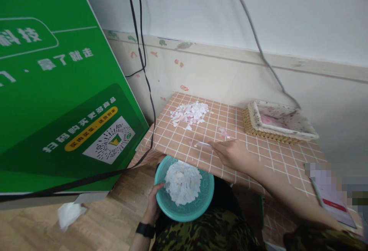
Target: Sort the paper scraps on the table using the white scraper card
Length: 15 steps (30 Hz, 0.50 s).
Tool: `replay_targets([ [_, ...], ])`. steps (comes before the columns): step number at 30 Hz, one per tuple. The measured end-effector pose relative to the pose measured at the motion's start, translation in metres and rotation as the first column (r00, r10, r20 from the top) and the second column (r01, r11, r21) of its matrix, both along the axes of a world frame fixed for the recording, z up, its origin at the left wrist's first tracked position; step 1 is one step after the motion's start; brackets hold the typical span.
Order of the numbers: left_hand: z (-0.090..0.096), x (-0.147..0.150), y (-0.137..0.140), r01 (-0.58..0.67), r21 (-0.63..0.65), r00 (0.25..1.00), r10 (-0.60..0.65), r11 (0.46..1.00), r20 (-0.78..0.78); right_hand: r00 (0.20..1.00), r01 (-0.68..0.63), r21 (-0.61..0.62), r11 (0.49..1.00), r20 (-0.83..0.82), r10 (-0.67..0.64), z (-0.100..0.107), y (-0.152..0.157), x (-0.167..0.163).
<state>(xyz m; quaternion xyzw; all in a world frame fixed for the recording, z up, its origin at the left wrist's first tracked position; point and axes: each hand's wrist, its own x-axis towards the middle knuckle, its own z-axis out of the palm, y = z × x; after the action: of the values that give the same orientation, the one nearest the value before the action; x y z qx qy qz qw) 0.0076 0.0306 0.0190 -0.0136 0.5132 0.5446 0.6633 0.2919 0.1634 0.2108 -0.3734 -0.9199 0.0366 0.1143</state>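
A teal plastic basket [207, 199] rests on my lap, close under the table's front edge. White paper scraps [183, 184] are heaped inside it. My left hand [153, 201] grips the basket's left rim. Over the checked tablecloth, my right hand [230, 153] pinches a thin white strip [203, 144], its edge close to the cloth; whether it is paper or plastic I cannot tell. A few small bits lie by the strip's tip. Further back on the table sits a pile of white and pinkish paper scraps [190, 113].
A wicker basket [270, 135] with a cloth lining stands at the back right. Near the right edge lies a phone [330, 195]. A green sign board [57, 128] stands left, with black cables [147, 82] hanging beside it. Some white paper [69, 212] is on the floor.
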Motion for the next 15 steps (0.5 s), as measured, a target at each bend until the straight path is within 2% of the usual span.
replay_targets([
  [6, 0.003, -0.004, -0.003, -0.002, 0.014, 1.000, 0.002, 1.000, 0.022, 0.998, -0.059, -0.037, 0.998, -0.012, 0.059, -0.001, -0.009, -0.003],
  [10, 0.002, -0.005, -0.003, -0.001, 0.012, 1.000, 0.001, 1.000, 0.024, 0.998, -0.045, 0.001, 0.999, 0.048, 0.045, -0.004, -0.017, -0.008],
  [15, 0.004, -0.005, -0.003, -0.014, -0.008, 1.000, 0.015, 1.000, 0.025, 0.976, -0.212, 0.011, 0.977, 0.043, 0.212, -0.007, -0.048, -0.021],
])
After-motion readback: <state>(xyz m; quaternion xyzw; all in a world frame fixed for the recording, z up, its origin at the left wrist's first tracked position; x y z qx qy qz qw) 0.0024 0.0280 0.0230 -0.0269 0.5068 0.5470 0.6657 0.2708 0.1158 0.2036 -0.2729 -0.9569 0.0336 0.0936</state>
